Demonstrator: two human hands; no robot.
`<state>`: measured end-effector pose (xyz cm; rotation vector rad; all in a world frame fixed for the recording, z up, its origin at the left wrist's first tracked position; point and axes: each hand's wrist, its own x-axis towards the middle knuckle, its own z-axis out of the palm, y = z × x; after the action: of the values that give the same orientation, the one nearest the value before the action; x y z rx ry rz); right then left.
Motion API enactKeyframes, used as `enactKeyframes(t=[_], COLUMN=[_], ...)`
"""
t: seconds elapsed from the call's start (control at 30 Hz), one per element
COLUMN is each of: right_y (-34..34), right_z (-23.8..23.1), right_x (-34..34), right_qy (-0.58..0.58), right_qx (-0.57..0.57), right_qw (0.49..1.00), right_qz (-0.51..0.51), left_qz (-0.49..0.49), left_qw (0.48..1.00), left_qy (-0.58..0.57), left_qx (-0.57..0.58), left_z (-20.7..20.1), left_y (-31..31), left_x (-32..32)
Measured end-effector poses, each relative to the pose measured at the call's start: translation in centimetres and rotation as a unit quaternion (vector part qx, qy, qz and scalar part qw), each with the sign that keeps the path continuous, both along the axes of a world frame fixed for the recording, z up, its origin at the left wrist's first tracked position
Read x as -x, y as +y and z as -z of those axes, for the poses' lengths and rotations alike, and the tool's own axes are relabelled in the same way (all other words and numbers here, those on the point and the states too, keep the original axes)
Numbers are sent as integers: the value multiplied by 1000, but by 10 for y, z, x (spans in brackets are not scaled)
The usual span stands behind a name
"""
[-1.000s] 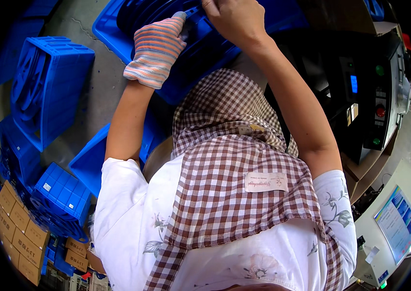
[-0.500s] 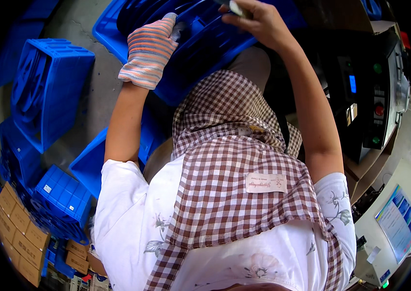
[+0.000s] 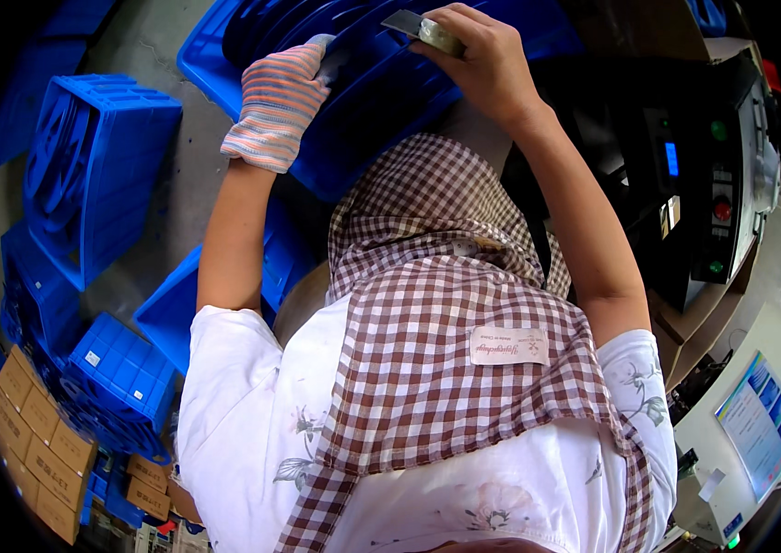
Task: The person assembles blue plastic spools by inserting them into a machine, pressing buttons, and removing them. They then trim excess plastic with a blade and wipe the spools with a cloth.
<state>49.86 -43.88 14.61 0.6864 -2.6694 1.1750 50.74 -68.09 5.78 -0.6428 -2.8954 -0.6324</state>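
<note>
My left hand [image 3: 278, 103], in an orange and grey striped glove, is closed on the edge of a dark blue curved plastic part. Its fingertips are partly hidden. My bare right hand [image 3: 492, 60] pinches a short blade tool [image 3: 443, 37], with a flat grey blade and a pale wrapped handle. The blade points left, close above the blue parts and apart from my left hand. Beneath both hands stands a large blue crate [image 3: 199, 57] holding several curved blue parts [image 3: 381, 115].
To the left, another blue crate [image 3: 118, 175] holds curved parts, with more blue crates [image 3: 123, 364] below. Brown cartons [image 3: 40, 442] are stacked at lower left. On the right are a black machine [image 3: 694, 184] with buttons and a pale panel with a colour sheet [image 3: 759, 424].
My right hand has moved slightly down and left, and the blade now shows clearly. My left hand has shifted a little left and down.
</note>
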Motion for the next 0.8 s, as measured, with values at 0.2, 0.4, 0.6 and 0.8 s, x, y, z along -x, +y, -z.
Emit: enactKeyframes(t=[0.2,0.4,0.6,0.8], right_y=[0,0,-7,-9], right_z=[-29,-10,-18,-25], right_x=[9,18,19,18], right_qy=[-189,-40,-7,17], right_qx=[64,-16,-8,-52], right_qw=[960,983,983,980], right_qz=[198,181,181,194], left_qz=[-13,-46,-16,-17], left_qw=[996,997,1000,999], left_qy=[82,-41,10,16], left_qx=[-32,49,-17,22], left_z=[14,-28,-18,-31], left_y=[-6,7,1,6], left_x=[7,5,0,1])
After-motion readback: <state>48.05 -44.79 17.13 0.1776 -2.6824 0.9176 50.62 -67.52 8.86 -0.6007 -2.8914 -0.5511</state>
